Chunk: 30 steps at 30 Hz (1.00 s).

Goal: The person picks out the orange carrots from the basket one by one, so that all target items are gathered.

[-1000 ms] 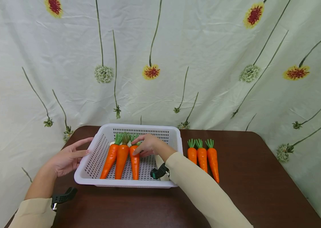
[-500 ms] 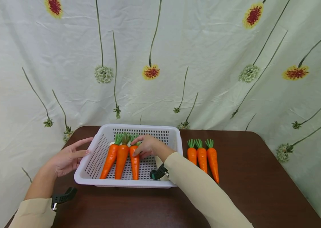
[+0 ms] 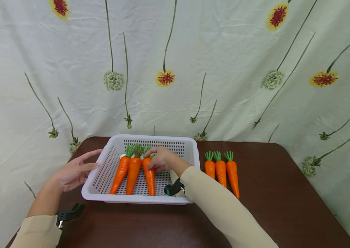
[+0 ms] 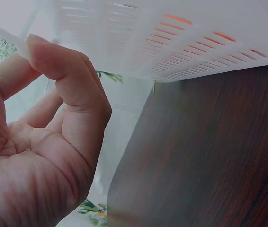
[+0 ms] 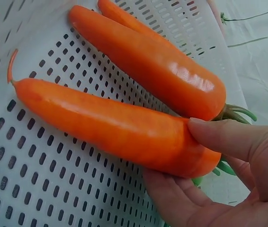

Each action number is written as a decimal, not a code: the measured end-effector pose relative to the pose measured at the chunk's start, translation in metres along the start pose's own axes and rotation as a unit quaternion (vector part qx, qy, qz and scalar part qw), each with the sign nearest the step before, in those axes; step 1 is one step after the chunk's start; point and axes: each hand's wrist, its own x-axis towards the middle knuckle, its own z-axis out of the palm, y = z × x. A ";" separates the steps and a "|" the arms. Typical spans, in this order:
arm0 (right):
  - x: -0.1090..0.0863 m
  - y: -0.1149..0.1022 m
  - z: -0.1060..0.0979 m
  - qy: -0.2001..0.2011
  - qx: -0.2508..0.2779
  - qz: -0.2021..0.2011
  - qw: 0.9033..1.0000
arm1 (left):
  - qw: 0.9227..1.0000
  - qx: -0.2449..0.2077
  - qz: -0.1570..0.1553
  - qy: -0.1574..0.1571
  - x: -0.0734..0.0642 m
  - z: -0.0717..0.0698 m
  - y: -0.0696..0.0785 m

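Note:
A white plastic basket (image 3: 140, 199) stands on the dark table with three carrots inside. My right hand (image 3: 163, 159) reaches in and pinches the rightmost carrot (image 3: 150, 177) near its leafy end. In the right wrist view the thumb is on one side of that carrot (image 5: 101, 125) and the fingers on the other. Beside it lie the middle carrot (image 3: 133, 175) and the left carrot (image 3: 120, 175). My left hand (image 3: 73, 172) holds the basket's left rim, its thumb tip at the edge. A pale long thing (image 3: 174, 176) in the basket is partly hidden by the right wrist.
Three more carrots (image 3: 220, 174) lie side by side on the table (image 3: 271, 193), right of the basket, partly behind the right sleeve (image 3: 218, 203). A flower-patterned cloth (image 3: 233, 69) hangs behind the table.
The tip of the pinched carrot has swung slightly to the right, so it lies more slanted. The left hand and the basket stay in place.

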 end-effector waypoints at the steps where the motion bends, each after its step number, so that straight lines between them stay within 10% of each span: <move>1: 0.000 0.000 0.000 0.001 0.003 0.000 1.000 | 1.000 0.001 0.000 -0.001 0.000 0.000 0.000; 30: -0.014 0.001 -0.018 0.003 0.029 -0.007 1.000 | 1.000 0.005 0.000 0.004 0.002 0.002 -0.001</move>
